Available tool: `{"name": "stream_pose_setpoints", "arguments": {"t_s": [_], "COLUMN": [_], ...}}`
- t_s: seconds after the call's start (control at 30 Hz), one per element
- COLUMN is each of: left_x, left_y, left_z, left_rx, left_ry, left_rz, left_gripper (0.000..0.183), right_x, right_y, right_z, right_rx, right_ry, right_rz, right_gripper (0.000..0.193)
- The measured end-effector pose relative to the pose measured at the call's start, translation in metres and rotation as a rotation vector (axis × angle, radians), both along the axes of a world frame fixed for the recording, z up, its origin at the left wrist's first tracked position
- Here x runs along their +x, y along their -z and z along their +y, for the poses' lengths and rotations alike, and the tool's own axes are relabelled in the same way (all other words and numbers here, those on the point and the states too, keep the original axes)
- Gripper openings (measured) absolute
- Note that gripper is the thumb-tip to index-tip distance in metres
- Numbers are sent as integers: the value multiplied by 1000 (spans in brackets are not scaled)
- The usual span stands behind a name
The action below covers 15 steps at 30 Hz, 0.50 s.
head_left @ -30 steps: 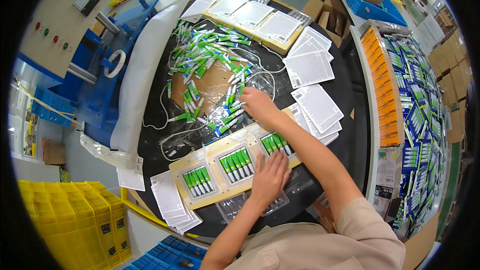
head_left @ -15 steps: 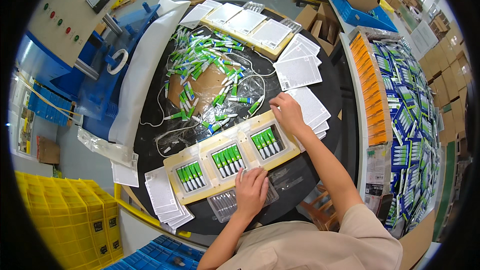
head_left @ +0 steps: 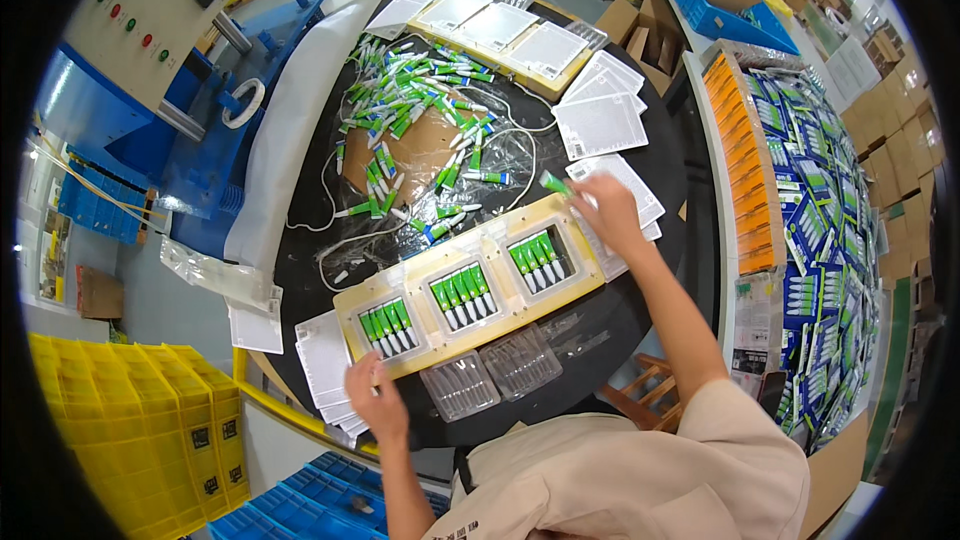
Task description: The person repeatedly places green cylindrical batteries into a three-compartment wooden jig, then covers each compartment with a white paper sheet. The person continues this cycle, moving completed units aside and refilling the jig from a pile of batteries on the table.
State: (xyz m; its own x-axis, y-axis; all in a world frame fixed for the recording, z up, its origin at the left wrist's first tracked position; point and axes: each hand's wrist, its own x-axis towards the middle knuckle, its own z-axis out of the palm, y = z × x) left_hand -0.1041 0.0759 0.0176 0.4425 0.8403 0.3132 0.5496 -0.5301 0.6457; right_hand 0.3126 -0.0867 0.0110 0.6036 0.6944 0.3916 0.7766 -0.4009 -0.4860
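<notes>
My right hand (head_left: pixel 610 212) is closed on a small green-and-white tube (head_left: pixel 553 183), held above the far right corner of a yellow frame (head_left: pixel 420 274). The frame has three windows with clear blister trays, each carrying a row of tubes: a left row (head_left: pixel 388 328), a middle row (head_left: pixel 463 297) and a right row (head_left: pixel 537 262). At the frame's near left corner is my left hand (head_left: pixel 377 405), somewhat blurred, its fingers apart with nothing seen in them. White cards (head_left: pixel 322 360) lie fanned beside it. Two empty clear blister trays (head_left: pixel 460 386) rest along the frame's near edge.
Loose tubes (head_left: pixel 420 90) are heaped on the black round table (head_left: pixel 300 285), with a white cord among them. Another yellow frame (head_left: pixel 545 88) with white cards stands at the back. More cards (head_left: pixel 600 125) lie right. A blue press (head_left: pixel 215 180) stands left; packed blister cards (head_left: pixel 815 270) fill a bin right.
My left hand has moved left from the clear trays to the frame's near left corner. My right hand has picked up a tube from the table and shifted slightly right.
</notes>
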Motion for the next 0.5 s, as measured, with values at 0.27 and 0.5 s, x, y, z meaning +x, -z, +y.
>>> {"name": "stream_pose_setpoints", "arguments": {"t_s": [0.27, 0.5], "left_x": [-47, -56], "left_y": [16, 17], "left_z": [23, 19], "left_rx": [124, 125], "left_ry": [-168, -169], "left_rz": [169, 222], "left_gripper": [22, 23], "right_x": [-87, -95], "right_y": [36, 45], "right_z": [-33, -17], "right_rx": [-24, -17], "right_ry": [80, 143], "right_rz": [-319, -266], "right_gripper": [21, 24]}}
